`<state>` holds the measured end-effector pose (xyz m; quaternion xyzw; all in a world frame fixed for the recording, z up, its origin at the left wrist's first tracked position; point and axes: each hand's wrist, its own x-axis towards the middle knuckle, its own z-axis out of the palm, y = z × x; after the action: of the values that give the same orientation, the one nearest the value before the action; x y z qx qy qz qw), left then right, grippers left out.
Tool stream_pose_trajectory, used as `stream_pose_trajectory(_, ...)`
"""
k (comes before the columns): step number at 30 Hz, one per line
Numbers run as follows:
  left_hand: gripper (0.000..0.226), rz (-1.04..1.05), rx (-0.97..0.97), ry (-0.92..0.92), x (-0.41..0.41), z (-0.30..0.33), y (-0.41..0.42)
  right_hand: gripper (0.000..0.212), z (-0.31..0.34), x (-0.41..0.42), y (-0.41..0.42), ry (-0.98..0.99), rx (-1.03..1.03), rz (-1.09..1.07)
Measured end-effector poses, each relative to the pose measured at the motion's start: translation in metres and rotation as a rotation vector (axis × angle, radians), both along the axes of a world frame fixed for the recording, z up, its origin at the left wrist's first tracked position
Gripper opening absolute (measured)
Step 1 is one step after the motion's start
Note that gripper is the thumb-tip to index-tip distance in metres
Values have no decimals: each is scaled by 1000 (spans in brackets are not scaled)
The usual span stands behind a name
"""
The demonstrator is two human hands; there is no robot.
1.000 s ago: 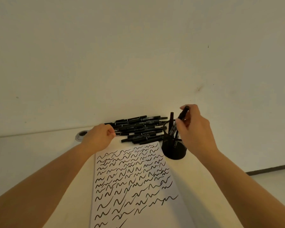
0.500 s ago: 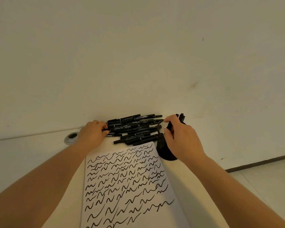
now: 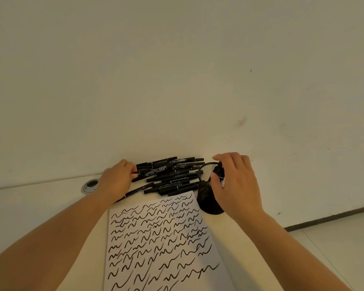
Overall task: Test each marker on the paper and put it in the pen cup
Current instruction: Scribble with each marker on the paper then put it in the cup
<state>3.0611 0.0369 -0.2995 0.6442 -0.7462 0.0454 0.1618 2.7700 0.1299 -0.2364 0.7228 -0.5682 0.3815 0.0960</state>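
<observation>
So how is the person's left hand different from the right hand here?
The left hand grips one slim black marker beside the marker pile; the right hand wraps the black mesh pen cup. The marker lies flat on the desk; the cup tilts toward the pile. Both things are black.

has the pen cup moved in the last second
Yes. The pen cup, upright before, now tips its open mouth toward the marker pile, gripped by the right hand; its base stays beside the paper's far right corner.
</observation>
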Motion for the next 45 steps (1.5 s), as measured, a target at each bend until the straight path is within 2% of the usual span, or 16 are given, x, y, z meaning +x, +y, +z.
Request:
stream_pose_trajectory(4, 22, 27, -23, 117, -5, 20, 13, 30, 5, 9, 13, -28, -108, 9)
stream_pose_trajectory(5, 21, 37, -20, 198, -8, 25, 18, 27, 5, 13, 17, -44, -126, 31)
stream_pose_trajectory(7, 14, 45, -14, 503, -16, 38, 30, 24, 4, 22, 28, -63, -134, 97)
stream_pose_trajectory(9, 7, 18, 9, 805, -26, 52, 47, 23, 0, 33, 39, -101, -78, 164)
stream_pose_trajectory(12, 7, -97, 104, 1015, -39, 63, 78, 19, -5, 49, 57, -346, 205, 282)
stream_pose_trajectory(15, 14, -234, 180, 990, -50, 66, 116, 19, -9, 64, 69, -690, 466, 363)
stream_pose_trajectory(18, 17, -318, 237, 879, -59, 61, 153, 16, -13, 73, 81, -904, 543, 385)
stream_pose_trajectory(20, 18, -321, 237, 800, -63, 53, 173, 9, -18, 77, 91, -962, 575, 401)
stream_pose_trajectory(23, 19, -283, 215, 746, -62, 39, 195, 15, -29, 81, 105, -988, 614, 374)
stream_pose_trajectory(26, 13, -221, 175, 648, -53, 26, 212, 16, -36, 78, 115, -1127, 565, 316)
stream_pose_trajectory(32, 24, -199, 60, 452, -39, 7, 239, 21, -49, 79, 134, -1396, 569, 226)
stream_pose_trajectory(35, 24, -220, 53, 375, -41, 4, 250, 24, -52, 86, 146, -1413, 645, 345)
stream_pose_trajectory(38, 23, -271, 9, 248, -42, 6, 261, 32, -50, 89, 151, -1233, 836, 436)
stream_pose_trajectory(41, 20, -308, 58, 176, -42, 8, 273, 32, -48, 85, 154, -1173, 1019, 498)
stream_pose_trajectory(43, 16, -342, 186, 238, -43, 6, 280, 32, -47, 82, 155, -1164, 1058, 529)
stream_pose_trajectory(45, 24, -332, 321, 399, -37, 7, 280, 31, -45, 70, 149, -1290, 984, 473)
